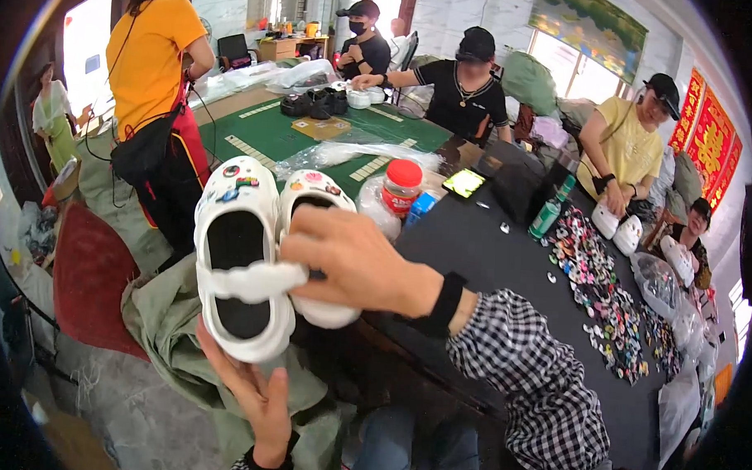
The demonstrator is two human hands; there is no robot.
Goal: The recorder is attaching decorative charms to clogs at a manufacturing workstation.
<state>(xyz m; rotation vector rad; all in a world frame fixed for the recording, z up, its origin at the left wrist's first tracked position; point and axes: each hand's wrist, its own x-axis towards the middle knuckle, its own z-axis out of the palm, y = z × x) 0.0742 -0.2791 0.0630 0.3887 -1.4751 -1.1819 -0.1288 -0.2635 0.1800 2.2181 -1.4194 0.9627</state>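
Note:
A pair of white clogs hangs in front of me, soles down and toes pointing away. Colourful charms dot the toe of the left clog (216,188), which has a black insole. Cupped under its heel is my left hand (258,397), fingers and thumb against the shoe. My right hand (350,259) reaches across from the right, its fingers closed at the end of the white heel strap (254,282) that crosses the left clog's opening. The right clog (328,314), also with charms, is partly hidden behind that hand.
A black tabletop (441,270) lies at right, with a charm pile (598,284), green bottle (546,218) and red-lidded jar (401,186). Beyond, a green table (247,131) holds dark shoes (314,104). A red chair (93,275) stands left. Several people work around the tables.

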